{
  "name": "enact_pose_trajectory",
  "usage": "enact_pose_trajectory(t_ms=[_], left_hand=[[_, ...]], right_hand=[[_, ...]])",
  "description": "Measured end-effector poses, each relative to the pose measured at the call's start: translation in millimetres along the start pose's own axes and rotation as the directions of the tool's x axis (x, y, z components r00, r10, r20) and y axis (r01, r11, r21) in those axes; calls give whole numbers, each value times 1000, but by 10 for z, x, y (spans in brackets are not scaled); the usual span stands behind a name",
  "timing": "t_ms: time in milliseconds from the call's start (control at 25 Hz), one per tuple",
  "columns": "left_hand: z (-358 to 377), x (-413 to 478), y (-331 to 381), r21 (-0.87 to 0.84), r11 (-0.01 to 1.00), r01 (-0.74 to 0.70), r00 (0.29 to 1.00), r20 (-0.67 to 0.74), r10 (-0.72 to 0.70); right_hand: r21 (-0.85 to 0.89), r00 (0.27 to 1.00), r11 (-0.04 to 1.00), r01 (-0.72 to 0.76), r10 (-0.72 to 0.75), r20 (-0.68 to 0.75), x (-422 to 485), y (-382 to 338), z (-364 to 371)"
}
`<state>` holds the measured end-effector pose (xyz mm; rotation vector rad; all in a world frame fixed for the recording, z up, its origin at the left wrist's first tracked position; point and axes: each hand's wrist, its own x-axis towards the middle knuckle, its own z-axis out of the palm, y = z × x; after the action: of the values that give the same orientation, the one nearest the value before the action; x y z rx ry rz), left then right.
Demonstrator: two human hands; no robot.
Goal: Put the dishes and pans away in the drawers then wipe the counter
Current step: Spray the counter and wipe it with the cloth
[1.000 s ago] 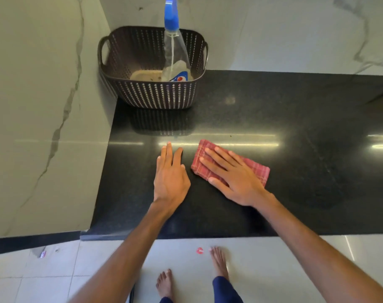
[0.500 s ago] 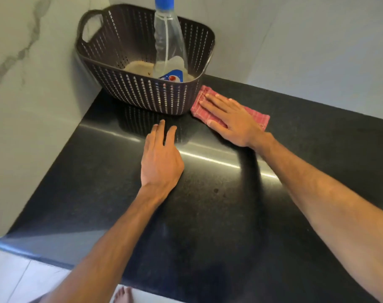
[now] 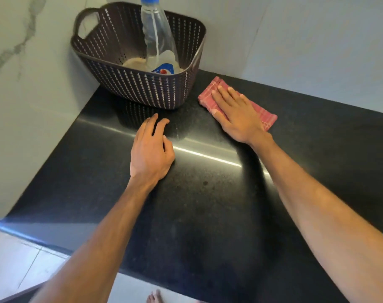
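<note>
A folded red checked cloth (image 3: 265,115) lies on the black counter (image 3: 208,204) near the back wall, just right of the basket. My right hand (image 3: 236,114) presses flat on the cloth with straight fingers. My left hand (image 3: 151,149) rests on the counter in front of the basket, its fingers loosely bent and holding nothing.
A dark brown perforated basket (image 3: 111,60) stands in the back left corner, with a clear spray bottle (image 3: 158,43) and something beige inside. Marble walls close the counter at the left and back. The counter's front edge and pale floor tiles (image 3: 22,263) show at lower left.
My right hand slid the cloth from mid-counter toward the back wall, beside the basket. My left hand's fingers went from flat to loosely bent. The view moved closer over the counter.
</note>
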<state>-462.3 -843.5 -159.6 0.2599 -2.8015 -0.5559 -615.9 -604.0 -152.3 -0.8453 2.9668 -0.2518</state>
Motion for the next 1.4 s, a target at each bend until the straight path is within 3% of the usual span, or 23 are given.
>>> enact_pose_trajectory(t_ms=[240, 400, 520, 600, 680, 840, 1080, 1400], left_hand=[[-41, -41, 46, -19, 1000, -4, 1000, -13, 3], [-52, -97, 79, 33, 999, 3, 999, 49, -5], [-57, -447, 314, 52, 999, 11, 992, 124, -17], [-30, -737, 552, 37, 997, -68, 983, 176, 60], [24, -888, 750, 30, 987, -159, 965, 218, 148], [129, -809, 876, 52, 988, -147, 968, 215, 133], [378, -491, 1172, 55, 964, -261, 942, 235, 242], [838, -132, 1772, 128, 981, -146, 974, 191, 120]], right_hand=[[-54, 993, 991, 120, -121, -2, -1657, -777, 84], [0, 980, 988, 157, -156, 125, -2736, -1319, 64], [32, 976, 990, 134, -137, 167, -3424, -1372, 67], [59, 978, 993, 107, -116, 174, -3629, -1267, 48], [63, 979, 991, 119, -128, 162, -3604, -1104, -9], [11, 991, 994, 106, -106, 83, -3054, -541, -89], [21, 999, 999, 38, -38, 19, -2025, 291, -109], [63, 999, 998, -20, 19, 26, -661, 1138, -304]])
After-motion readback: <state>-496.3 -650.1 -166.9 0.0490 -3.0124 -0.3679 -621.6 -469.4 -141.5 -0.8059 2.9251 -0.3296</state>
